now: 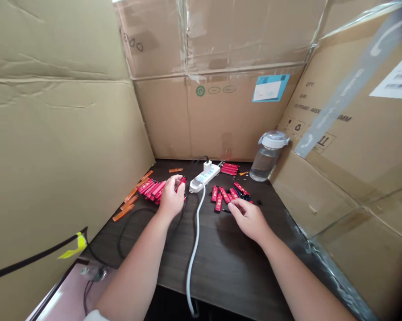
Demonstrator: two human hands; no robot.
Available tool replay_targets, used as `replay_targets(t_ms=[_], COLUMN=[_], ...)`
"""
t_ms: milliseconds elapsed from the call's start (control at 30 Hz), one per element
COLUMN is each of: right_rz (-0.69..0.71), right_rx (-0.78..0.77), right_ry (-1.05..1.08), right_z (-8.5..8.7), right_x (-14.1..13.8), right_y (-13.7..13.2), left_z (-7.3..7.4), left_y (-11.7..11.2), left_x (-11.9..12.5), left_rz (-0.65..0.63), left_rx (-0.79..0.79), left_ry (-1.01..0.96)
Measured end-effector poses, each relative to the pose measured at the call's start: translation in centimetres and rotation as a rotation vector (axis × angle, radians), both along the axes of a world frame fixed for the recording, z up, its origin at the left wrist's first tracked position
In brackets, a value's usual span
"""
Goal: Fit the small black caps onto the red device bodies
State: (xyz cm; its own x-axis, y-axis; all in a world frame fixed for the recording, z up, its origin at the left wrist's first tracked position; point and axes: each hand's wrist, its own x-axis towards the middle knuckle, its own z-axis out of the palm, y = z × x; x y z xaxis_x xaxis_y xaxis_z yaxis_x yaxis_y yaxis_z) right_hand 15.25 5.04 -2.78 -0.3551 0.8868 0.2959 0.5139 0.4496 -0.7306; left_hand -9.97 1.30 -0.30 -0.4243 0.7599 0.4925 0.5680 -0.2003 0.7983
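Observation:
My left hand point(172, 196) is closed around a small red stick point(182, 180) with a dark end, held upright beside the power strip. Next to that hand lies a pile of similar red sticks point(150, 188) at the left of the dark table. My right hand point(249, 217) is closed, with thumb and fingertips together at the near edge of a loose group of red sticks point(218, 203) with gold lettering and black ends. Whether those fingertips grip one of them I cannot make out.
A white power strip point(205, 178) with a plug stands between the hands; its pale cable point(197, 240) runs off the front edge. Orange strips point(129, 203) lie far left, more red sticks point(229, 168) at the back. A water bottle point(267, 156) stands right. Cardboard walls point(221, 120) surround the table.

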Motion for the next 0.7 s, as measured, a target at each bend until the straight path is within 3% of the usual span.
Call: replay_targets(t_ms=[100, 200, 333, 500, 633, 700], right_rz=[-0.010, -0.001, 0.027, 0.018, 0.024, 0.018], right_rx=[0.004, 0.005, 0.028, 0.022, 0.030, 0.038], right_ry=[0.011, 0.013, -0.022, -0.047, -0.052, -0.050], right_z=[-0.1, 0.1, 0.6, 0.8, 0.6, 0.5], right_x=[0.2, 0.0, -0.2, -0.2, -0.2, -0.2], right_y=[0.3, 0.2, -0.2, -0.4, -0.2, -0.1], left_z=[2.0, 3.5, 3.0, 1.6, 2.5, 3.4], left_y=[0.1, 0.3, 0.5, 0.4, 0.3, 0.1], left_x=[-4.0, -7.8, -10.9, -11.9, -11.2, -9.6], left_rz=[0.088, 0.186, 0.204, 0.206, 0.245, 0.213], left_rx=[-0.077, -0.293, -0.443, -0.507, -0.489, -0.369], left_ry=[0.087, 0.229, 0.269, 0.335, 0.422, 0.488])
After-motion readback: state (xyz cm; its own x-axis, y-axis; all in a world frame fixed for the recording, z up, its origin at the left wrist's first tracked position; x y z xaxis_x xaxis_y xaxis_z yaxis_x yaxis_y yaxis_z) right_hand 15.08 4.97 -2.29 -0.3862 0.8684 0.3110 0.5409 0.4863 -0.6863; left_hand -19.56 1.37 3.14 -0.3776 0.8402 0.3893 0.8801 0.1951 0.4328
